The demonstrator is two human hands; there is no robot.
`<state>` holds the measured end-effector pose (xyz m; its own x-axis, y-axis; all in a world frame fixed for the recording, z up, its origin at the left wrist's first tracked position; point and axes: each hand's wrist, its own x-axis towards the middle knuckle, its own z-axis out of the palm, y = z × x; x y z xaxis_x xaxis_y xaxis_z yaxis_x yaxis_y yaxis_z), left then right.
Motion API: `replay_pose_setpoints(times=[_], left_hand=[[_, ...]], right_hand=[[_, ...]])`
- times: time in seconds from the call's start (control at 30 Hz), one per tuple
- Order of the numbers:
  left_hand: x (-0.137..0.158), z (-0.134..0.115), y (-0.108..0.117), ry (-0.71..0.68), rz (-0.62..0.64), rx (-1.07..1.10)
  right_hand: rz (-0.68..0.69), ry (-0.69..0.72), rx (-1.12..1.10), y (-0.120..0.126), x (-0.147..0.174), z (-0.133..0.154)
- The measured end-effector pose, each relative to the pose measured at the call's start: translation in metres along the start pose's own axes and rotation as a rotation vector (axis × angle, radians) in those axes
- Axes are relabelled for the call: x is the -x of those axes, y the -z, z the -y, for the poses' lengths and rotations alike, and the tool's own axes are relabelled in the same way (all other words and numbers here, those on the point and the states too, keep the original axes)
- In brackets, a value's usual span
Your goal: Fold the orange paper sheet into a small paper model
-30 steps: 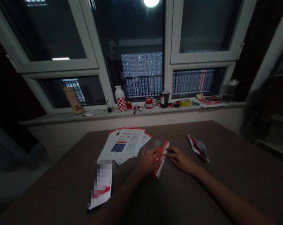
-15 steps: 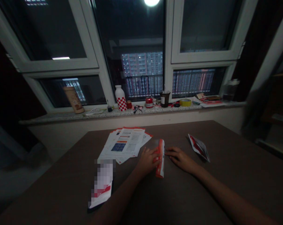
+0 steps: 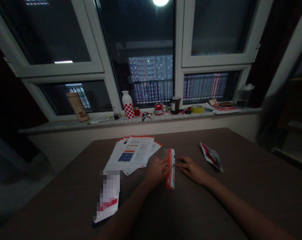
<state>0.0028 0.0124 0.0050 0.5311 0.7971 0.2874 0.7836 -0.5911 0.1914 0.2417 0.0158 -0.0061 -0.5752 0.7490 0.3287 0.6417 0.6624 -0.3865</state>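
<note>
A narrow folded strip of paper (image 3: 172, 176), orange-red along its left side and white along its right, lies lengthwise on the table. My left hand (image 3: 155, 171) is at its left edge, with bent fingers holding the strip there. From the other side my right hand (image 3: 192, 169) reaches in, its fingers stretched out and the fingertips touching the strip's right edge. Several printed sheets with orange borders (image 3: 138, 151) are fanned out behind my left hand. Off to the right of my right hand stands a folded red-and-white paper (image 3: 212, 157), partly opened.
A phone-like dark-edged object (image 3: 108, 210), its surface partly pixelated, lies left of my left forearm on the brown table (image 3: 73, 193). Along the windowsill (image 3: 103, 123) stand a checkered bottle (image 3: 128, 105), a tan flask (image 3: 77, 106), a dark cup (image 3: 175, 105) and yellow tape (image 3: 197, 109).
My left fingers have drawn back from the middle of the strip to its left edge. The right fingertips have moved slightly left onto its right edge, and more of its top shows.
</note>
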Motion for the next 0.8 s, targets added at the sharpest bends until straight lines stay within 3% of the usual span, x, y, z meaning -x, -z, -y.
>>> replay_pose_setpoints(times=[0.57,0.8], left_hand=[[0.002,0.0,-0.009,0.017,-0.039,-0.066],[0.002,-0.006,-0.004,0.1,-0.034,-0.04]], right_hand=[[-0.014,-0.023,0.023,-0.001,0.0,0.004],[-0.01,-0.04,0.063,0.002,-0.002,0.009]])
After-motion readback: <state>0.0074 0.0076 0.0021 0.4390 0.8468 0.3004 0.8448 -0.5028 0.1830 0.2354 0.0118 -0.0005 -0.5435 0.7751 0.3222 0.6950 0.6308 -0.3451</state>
